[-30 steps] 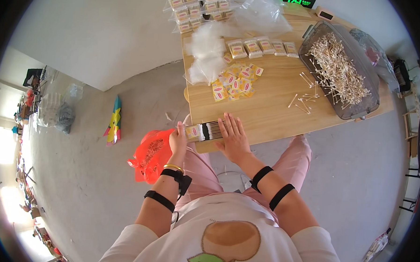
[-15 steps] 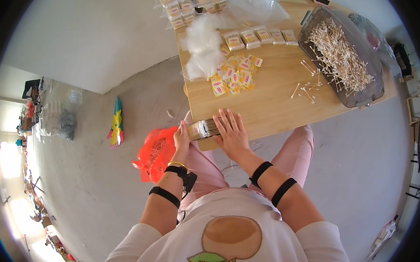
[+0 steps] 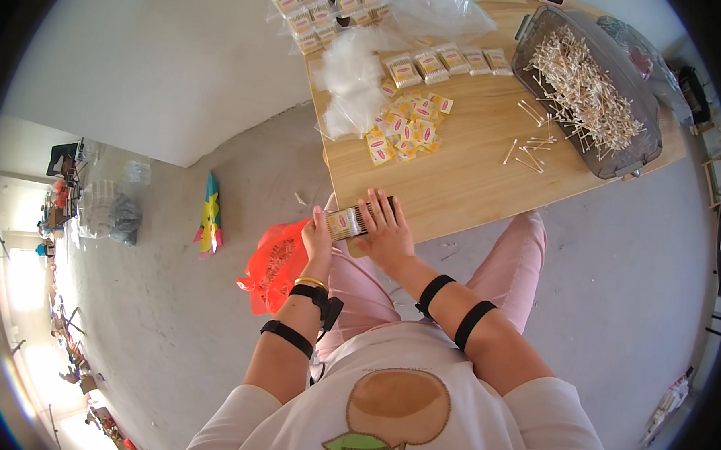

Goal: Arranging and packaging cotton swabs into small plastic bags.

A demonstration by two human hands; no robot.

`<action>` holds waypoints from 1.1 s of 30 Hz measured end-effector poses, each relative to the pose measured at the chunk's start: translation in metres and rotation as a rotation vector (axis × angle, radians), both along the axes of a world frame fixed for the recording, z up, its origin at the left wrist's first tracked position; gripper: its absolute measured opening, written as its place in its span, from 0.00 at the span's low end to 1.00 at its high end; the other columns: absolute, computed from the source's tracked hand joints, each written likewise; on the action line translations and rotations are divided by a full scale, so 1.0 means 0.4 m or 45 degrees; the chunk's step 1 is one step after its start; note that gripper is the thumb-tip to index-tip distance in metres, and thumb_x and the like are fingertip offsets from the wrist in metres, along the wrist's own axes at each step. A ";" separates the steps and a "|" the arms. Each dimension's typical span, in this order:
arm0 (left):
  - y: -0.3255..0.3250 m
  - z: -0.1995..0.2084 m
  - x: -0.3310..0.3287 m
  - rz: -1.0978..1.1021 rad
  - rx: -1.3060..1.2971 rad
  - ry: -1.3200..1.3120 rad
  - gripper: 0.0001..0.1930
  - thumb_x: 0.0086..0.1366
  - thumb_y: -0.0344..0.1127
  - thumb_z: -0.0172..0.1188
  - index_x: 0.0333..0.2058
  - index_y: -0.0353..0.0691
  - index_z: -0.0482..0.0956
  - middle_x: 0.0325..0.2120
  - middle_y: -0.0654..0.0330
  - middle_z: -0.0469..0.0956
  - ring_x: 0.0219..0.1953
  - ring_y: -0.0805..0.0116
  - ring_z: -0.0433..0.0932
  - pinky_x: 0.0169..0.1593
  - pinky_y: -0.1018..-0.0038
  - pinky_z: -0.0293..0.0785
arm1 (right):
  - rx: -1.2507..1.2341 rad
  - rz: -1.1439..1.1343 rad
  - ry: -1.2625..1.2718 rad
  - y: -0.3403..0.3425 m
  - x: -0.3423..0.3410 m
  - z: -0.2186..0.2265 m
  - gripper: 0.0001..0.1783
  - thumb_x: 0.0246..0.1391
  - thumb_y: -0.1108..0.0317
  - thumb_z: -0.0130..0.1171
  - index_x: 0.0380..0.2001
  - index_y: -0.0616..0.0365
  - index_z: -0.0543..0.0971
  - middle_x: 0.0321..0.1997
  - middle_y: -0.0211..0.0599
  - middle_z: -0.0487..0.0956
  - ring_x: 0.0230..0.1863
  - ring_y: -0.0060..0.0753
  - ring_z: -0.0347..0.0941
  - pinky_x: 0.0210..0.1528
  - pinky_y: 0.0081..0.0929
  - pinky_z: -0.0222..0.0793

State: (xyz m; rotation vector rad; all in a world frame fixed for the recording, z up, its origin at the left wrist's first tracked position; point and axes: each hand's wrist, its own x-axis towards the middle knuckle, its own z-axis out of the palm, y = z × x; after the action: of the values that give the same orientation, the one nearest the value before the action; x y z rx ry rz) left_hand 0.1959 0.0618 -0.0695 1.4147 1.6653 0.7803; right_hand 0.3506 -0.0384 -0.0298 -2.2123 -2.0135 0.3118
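At the table's near left corner lies a bag of cotton swabs [image 3: 344, 223], clear plastic with a yellow-and-white card inside. My left hand [image 3: 317, 238] grips its left end, fingers closed along the edge. Across its right part rests my right hand [image 3: 386, 230], palm down with the fingers stretched out, hiding much of that side. Dark swab-like rows show between and past the right fingers. Farther up the table is a heap of yellow-and-white cards [image 3: 405, 129], and behind it stands a row of filled swab bags [image 3: 432, 66].
A grey translucent bin [image 3: 649, 149] heaped with cotton swabs [image 3: 584, 90] stands at the right, loose swabs [image 3: 531, 156] beside it. Empty clear bags [image 3: 351, 80] pile at the table's left edge. A red plastic bag [image 3: 274, 261] hangs by my left knee.
My right hand has slid a little left over the bag of cotton swabs, covering more of it. My left hand keeps its hold at the left end.
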 end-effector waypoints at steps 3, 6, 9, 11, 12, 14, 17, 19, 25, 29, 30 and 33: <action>0.006 0.004 -0.001 -0.005 -0.002 0.084 0.40 0.73 0.67 0.46 0.33 0.26 0.81 0.24 0.54 0.79 0.29 0.66 0.77 0.37 0.64 0.74 | 0.048 0.009 0.055 -0.001 -0.013 0.006 0.49 0.62 0.38 0.51 0.75 0.59 0.52 0.82 0.47 0.46 0.82 0.46 0.38 0.81 0.51 0.32; 0.039 -0.011 -0.049 0.044 -0.229 -0.014 0.40 0.73 0.67 0.45 0.30 0.26 0.79 0.23 0.56 0.77 0.28 0.64 0.75 0.36 0.63 0.72 | 0.182 -0.030 0.151 -0.008 0.022 0.000 0.50 0.63 0.38 0.50 0.75 0.62 0.52 0.81 0.47 0.47 0.82 0.44 0.38 0.81 0.50 0.32; 0.044 -0.008 -0.075 0.015 -0.230 -0.046 0.37 0.74 0.64 0.45 0.25 0.29 0.76 0.20 0.53 0.76 0.25 0.60 0.74 0.33 0.61 0.70 | 0.148 -0.030 0.044 -0.028 0.087 0.004 0.50 0.63 0.37 0.50 0.75 0.64 0.52 0.81 0.45 0.47 0.82 0.42 0.39 0.81 0.49 0.32; 0.037 -0.003 -0.067 -0.083 -0.089 0.036 0.35 0.75 0.61 0.46 0.25 0.30 0.75 0.19 0.53 0.75 0.24 0.60 0.73 0.33 0.61 0.69 | 0.110 0.014 -0.001 -0.027 0.094 0.005 0.50 0.62 0.38 0.50 0.75 0.63 0.52 0.82 0.44 0.47 0.82 0.40 0.38 0.81 0.49 0.31; 0.035 -0.003 -0.066 -0.153 -0.001 0.105 0.33 0.76 0.59 0.48 0.26 0.29 0.75 0.19 0.54 0.74 0.25 0.62 0.72 0.33 0.61 0.69 | 0.095 0.038 -0.020 -0.025 0.093 0.007 0.50 0.62 0.38 0.51 0.75 0.63 0.52 0.82 0.43 0.47 0.82 0.40 0.37 0.81 0.49 0.31; 0.029 -0.003 -0.061 -0.215 0.096 0.170 0.30 0.76 0.55 0.49 0.28 0.29 0.76 0.20 0.53 0.74 0.25 0.64 0.72 0.34 0.62 0.70 | 0.073 0.104 -0.032 -0.018 0.074 0.008 0.51 0.62 0.37 0.51 0.75 0.64 0.52 0.82 0.43 0.47 0.82 0.41 0.38 0.81 0.49 0.32; 0.020 -0.003 -0.045 -0.205 0.145 0.166 0.26 0.77 0.51 0.49 0.31 0.30 0.78 0.23 0.48 0.76 0.27 0.58 0.74 0.35 0.60 0.71 | 0.009 0.113 -0.051 -0.001 0.032 0.018 0.53 0.61 0.36 0.51 0.75 0.65 0.51 0.82 0.43 0.46 0.82 0.42 0.37 0.81 0.48 0.32; 0.022 -0.008 -0.046 -0.208 0.221 0.180 0.26 0.77 0.51 0.47 0.33 0.31 0.79 0.25 0.43 0.78 0.29 0.46 0.78 0.37 0.56 0.72 | -0.013 0.094 -0.038 0.012 -0.008 0.027 0.54 0.61 0.35 0.52 0.75 0.66 0.51 0.82 0.43 0.45 0.83 0.42 0.36 0.81 0.48 0.32; 0.016 0.000 -0.046 -0.220 0.238 0.174 0.23 0.77 0.48 0.49 0.35 0.30 0.78 0.27 0.42 0.78 0.29 0.49 0.76 0.38 0.57 0.72 | -0.001 0.105 0.022 0.021 -0.030 0.026 0.54 0.61 0.35 0.52 0.75 0.66 0.51 0.82 0.44 0.45 0.83 0.46 0.34 0.81 0.47 0.32; 0.030 -0.005 -0.078 -0.182 0.123 -0.053 0.25 0.77 0.51 0.48 0.29 0.33 0.76 0.20 0.52 0.75 0.23 0.60 0.73 0.31 0.64 0.69 | 0.168 0.093 0.289 0.023 -0.001 0.019 0.46 0.60 0.46 0.59 0.73 0.62 0.58 0.78 0.46 0.54 0.80 0.49 0.44 0.79 0.48 0.40; 0.024 0.008 -0.083 -0.098 -0.111 -0.261 0.26 0.78 0.52 0.48 0.27 0.35 0.75 0.19 0.56 0.73 0.22 0.64 0.72 0.29 0.67 0.67 | 0.214 0.072 0.376 0.022 0.012 0.021 0.44 0.59 0.51 0.62 0.72 0.60 0.60 0.76 0.47 0.58 0.78 0.50 0.48 0.78 0.49 0.44; 0.009 0.032 -0.078 -0.015 -0.329 -0.519 0.27 0.78 0.53 0.48 0.24 0.39 0.72 0.16 0.66 0.68 0.20 0.74 0.67 0.26 0.74 0.60 | 0.089 -0.200 0.656 0.017 0.038 0.032 0.36 0.55 0.70 0.63 0.68 0.58 0.67 0.64 0.47 0.67 0.68 0.52 0.62 0.70 0.51 0.57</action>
State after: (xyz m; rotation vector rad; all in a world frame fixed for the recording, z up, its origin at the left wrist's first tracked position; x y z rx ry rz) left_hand 0.1648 0.0652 -0.0567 1.0073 1.3816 0.7573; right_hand 0.3658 -0.0316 -0.0171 -1.9702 -1.5465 0.6965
